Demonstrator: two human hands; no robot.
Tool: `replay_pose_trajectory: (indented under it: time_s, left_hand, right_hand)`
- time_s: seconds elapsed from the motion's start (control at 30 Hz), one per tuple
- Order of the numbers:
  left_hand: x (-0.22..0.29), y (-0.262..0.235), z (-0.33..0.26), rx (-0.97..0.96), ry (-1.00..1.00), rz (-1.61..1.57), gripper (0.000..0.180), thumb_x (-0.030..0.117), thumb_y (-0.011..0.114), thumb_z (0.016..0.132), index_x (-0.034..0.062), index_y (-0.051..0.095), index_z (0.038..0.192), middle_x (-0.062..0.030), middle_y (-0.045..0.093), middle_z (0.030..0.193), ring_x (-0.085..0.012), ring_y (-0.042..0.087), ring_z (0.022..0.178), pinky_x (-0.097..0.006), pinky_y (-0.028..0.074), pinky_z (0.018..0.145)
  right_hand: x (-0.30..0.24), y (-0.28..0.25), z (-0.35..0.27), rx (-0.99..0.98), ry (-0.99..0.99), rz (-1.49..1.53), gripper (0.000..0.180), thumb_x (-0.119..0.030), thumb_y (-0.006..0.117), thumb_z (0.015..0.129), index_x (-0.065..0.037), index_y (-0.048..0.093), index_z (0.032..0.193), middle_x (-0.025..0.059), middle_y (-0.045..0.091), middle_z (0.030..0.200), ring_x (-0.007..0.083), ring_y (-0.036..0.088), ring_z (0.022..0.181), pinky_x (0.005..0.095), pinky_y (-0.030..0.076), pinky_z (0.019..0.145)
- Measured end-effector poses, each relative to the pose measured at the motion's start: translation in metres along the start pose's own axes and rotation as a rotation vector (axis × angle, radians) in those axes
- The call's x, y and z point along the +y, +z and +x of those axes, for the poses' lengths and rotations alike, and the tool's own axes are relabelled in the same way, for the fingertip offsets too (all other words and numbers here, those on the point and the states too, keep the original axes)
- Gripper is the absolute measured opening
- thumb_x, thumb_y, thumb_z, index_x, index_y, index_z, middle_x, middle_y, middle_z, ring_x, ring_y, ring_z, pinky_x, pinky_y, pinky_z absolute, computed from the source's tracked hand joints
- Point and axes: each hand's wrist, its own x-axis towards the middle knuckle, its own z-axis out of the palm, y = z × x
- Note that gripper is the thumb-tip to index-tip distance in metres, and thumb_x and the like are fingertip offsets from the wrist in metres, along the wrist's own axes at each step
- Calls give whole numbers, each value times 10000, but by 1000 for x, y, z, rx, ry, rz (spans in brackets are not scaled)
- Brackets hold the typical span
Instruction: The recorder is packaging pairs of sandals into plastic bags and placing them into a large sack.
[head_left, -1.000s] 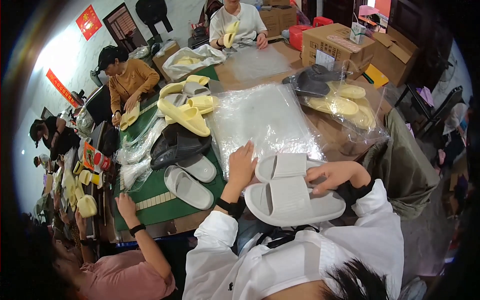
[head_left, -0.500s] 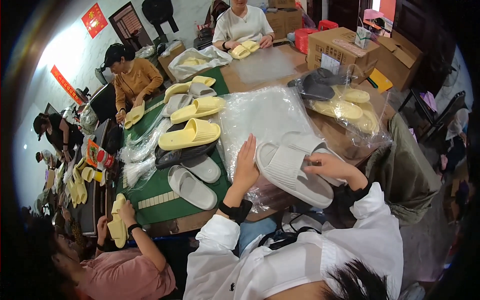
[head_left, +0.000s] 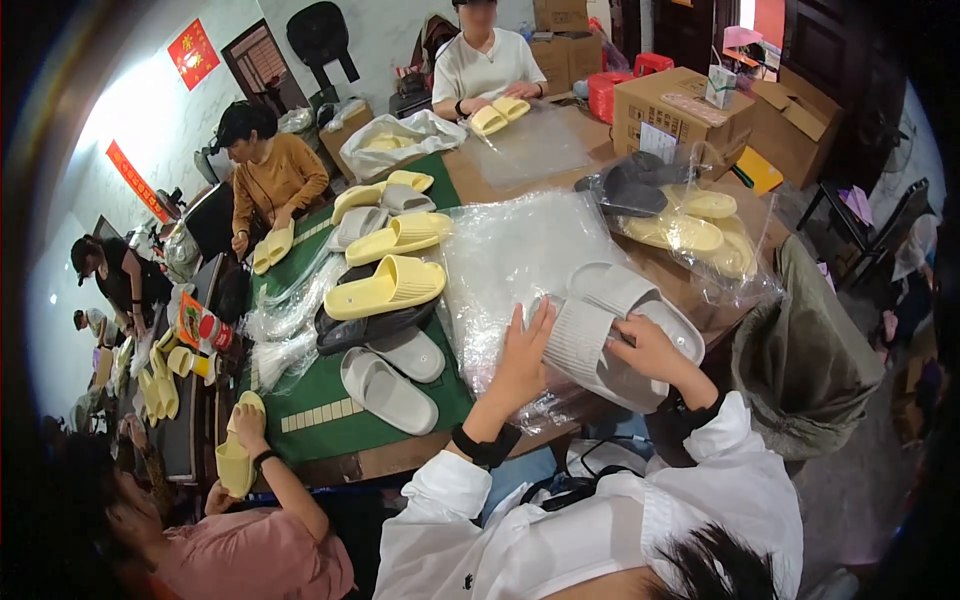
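Note:
A pair of light grey slippers lies on a stack of clear plastic bags (head_left: 520, 240) in front of me. The nearer grey slipper (head_left: 578, 340) overlaps the farther grey slipper (head_left: 605, 285). My left hand (head_left: 522, 352) rests with fingers stretched out against the toe side of the nearer one. My right hand (head_left: 660, 350) has its fingers bent at that slipper's foot opening, by the strap edge, gripping it; the fingertips are partly hidden. Another grey slipper pair (head_left: 390, 390) sits left of my hands on the green mat (head_left: 315, 440).
Yellow slippers (head_left: 385, 287) and dark ones pile up left of the bags. Bagged slippers (head_left: 690, 225) lie at the right, before a cardboard box (head_left: 680, 110). Co-workers handle yellow slippers around the table; one (head_left: 240, 540) sits close at my left.
Both grey slippers have shifted right and turned slightly, closer together. My left hand has followed to the right along the toe side; my right hand stays at the nearer slipper's opening.

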Motion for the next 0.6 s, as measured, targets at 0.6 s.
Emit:
replay_pose_trajectory:
  time_s: [0.6]
  left_hand:
    - [21,13,-13,378,-187,-388,835,-174,359,633,76,207,1415,-182,143,1474,-367,160,1358,-450,167,1095]
  right_hand:
    - [-44,50,45,415,71,-12,454,-267,594,788,7,545,1146,227,561,1030,401,478,991,474,382,855]
